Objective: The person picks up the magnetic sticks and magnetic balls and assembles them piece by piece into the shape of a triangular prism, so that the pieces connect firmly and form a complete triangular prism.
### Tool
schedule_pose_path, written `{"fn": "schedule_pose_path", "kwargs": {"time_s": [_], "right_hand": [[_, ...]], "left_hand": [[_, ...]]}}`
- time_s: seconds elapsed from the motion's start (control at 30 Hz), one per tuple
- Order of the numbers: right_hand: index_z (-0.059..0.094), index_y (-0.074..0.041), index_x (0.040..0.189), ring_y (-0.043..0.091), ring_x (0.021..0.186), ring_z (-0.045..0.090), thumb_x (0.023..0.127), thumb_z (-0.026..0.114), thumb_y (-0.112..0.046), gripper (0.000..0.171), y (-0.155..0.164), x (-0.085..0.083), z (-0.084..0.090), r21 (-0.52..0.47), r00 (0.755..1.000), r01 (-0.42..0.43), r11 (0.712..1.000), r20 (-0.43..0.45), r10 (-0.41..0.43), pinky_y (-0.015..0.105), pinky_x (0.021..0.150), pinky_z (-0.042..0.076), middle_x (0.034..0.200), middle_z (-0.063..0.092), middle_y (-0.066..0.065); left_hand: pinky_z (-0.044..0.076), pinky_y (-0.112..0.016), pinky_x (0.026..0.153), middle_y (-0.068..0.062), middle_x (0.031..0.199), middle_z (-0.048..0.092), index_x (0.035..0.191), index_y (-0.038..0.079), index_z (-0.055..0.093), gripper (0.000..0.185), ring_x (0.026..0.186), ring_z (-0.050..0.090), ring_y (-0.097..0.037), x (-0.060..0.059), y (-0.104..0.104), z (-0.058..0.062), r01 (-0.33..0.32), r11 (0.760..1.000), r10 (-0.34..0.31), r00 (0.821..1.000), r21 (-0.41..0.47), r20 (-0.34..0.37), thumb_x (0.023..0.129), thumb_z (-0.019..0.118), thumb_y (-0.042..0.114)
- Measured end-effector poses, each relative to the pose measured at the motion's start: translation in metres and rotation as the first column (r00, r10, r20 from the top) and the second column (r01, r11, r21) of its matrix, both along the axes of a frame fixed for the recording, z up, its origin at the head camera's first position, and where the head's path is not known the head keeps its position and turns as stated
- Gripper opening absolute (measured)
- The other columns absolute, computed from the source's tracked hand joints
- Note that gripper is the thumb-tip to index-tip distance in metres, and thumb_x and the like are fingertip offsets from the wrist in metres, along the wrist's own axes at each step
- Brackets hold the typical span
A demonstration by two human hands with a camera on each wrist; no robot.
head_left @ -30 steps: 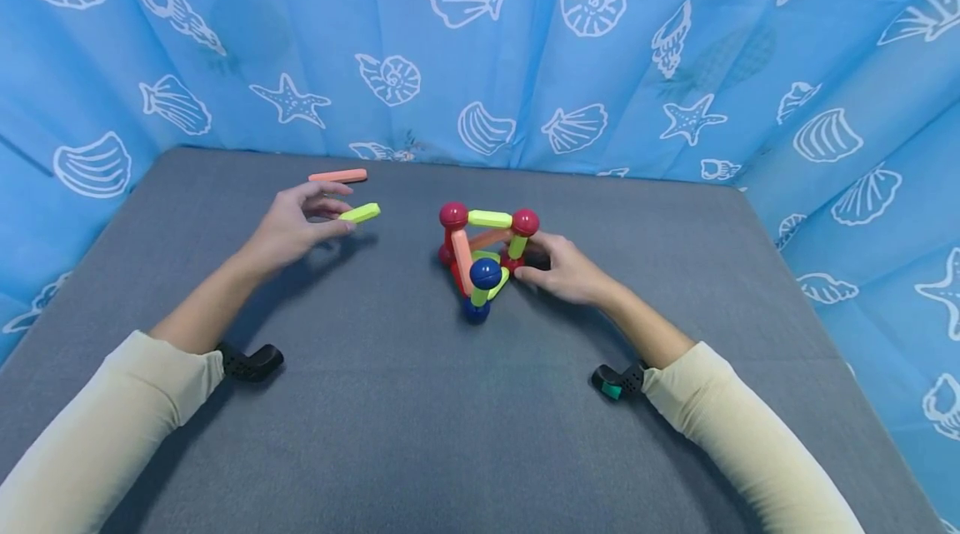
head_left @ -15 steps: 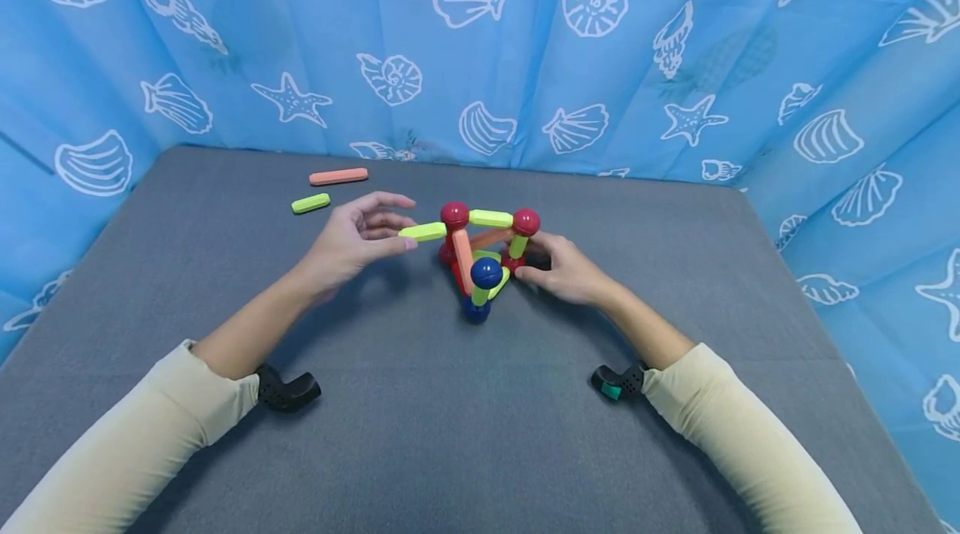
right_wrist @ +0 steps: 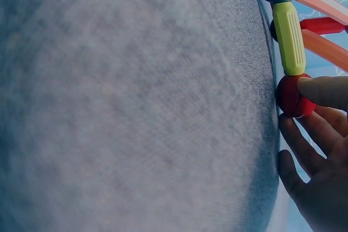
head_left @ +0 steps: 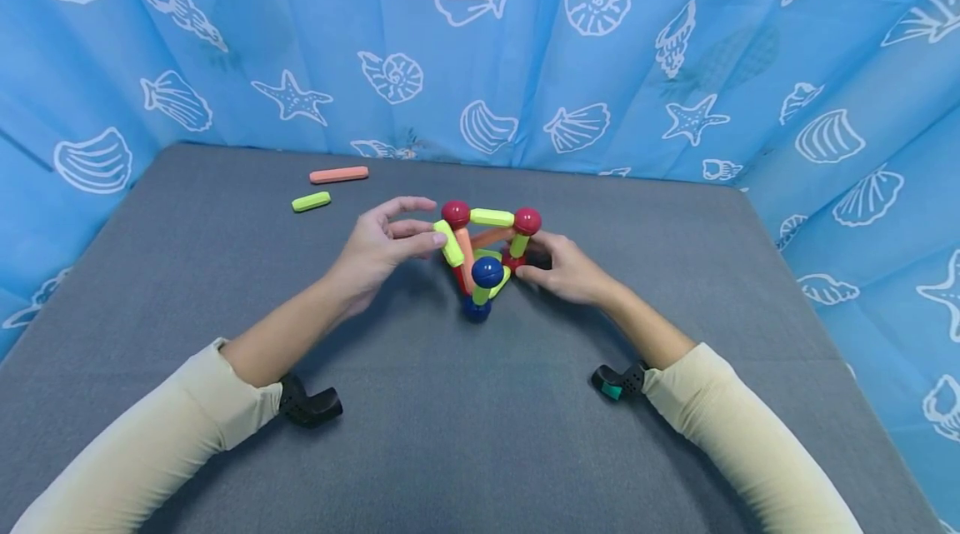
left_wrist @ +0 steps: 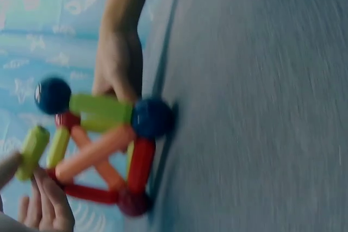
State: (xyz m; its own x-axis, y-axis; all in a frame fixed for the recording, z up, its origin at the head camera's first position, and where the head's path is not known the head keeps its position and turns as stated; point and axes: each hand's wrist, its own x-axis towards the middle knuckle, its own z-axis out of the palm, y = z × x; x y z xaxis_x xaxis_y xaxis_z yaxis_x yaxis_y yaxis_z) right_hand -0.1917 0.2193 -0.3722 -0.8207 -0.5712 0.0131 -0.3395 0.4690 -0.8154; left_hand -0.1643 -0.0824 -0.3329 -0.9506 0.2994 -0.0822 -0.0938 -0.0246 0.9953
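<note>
Resting low on the grey tabletop (head_left: 450, 434), both cream sleeves lead forward to the two hands that meet at a small frame of rods and balls (head_left: 483, 259) near the middle. The blue ball (head_left: 487, 271) at its near corner faces the person, stacked over a second blue ball by a short green rod.

The right hand (head_left: 570, 271) sits at the frame's right side with its fingers curled against the base; the right wrist view shows a fingertip (right_wrist: 321, 91) pressing on the low red ball (right_wrist: 293, 97), with the other fingers bent loosely beneath it. That hold looks meant to keep the frame from sliding or tipping while the other side is worked on.

The left hand (head_left: 382, 247) pinches a green rod (head_left: 450, 244) between thumb and forefinger, the remaining fingers spread above. The rod slants down from the top left red ball (head_left: 455, 213), its upper end touching or just beside that ball; whether it has caught there I cannot tell. In the left wrist view the same rod (left_wrist: 32, 145) sits at the fingertips beside the frame's outer edge, blurred.

Farther back on the left lie a loose green rod (head_left: 311, 202) and, beyond it, an orange rod (head_left: 339, 175), apart from each other and well apart from the frame. A blue curtain printed with shells and starfish (head_left: 480, 51) rises behind the tabletop.
</note>
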Motion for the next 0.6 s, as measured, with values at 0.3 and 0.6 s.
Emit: {"fn": "schedule_pose_path", "kwargs": {"time_s": [0.3, 0.6], "right_hand": [[0.048, 0.003, 0.140, 0.034, 0.129, 0.052, 0.093, 0.065, -0.001, 0.050, -0.002, 0.001, 0.000, -0.008, 1.000, -0.003, 1.000, 0.002, 0.003, 0.053, 0.109, 0.037, 0.138, 0.057, 0.019], [0.049, 0.004, 0.139, 0.033, 0.126, 0.055, 0.094, 0.065, -0.002, 0.048, -0.003, 0.002, 0.001, 0.005, 1.000, 0.001, 1.000, -0.013, -0.001, 0.053, 0.108, 0.038, 0.135, 0.059, 0.019]], "left_hand": [[0.051, -0.043, 0.096, -0.011, 0.109, 0.073, 0.137, 0.015, 0.052, 0.054, 0.100, 0.069, -0.024, 0.005, 0.020, 0.001, -0.094, 0.996, 0.094, 0.991, -0.012, 0.093, 0.089, 0.076, 0.023], [0.055, -0.035, 0.085, -0.011, 0.101, 0.073, 0.147, 0.015, 0.043, 0.070, 0.084, 0.070, -0.021, -0.001, 0.029, -0.002, -0.113, 0.991, 0.118, 0.989, -0.070, 0.084, 0.088, 0.078, 0.030]]}}
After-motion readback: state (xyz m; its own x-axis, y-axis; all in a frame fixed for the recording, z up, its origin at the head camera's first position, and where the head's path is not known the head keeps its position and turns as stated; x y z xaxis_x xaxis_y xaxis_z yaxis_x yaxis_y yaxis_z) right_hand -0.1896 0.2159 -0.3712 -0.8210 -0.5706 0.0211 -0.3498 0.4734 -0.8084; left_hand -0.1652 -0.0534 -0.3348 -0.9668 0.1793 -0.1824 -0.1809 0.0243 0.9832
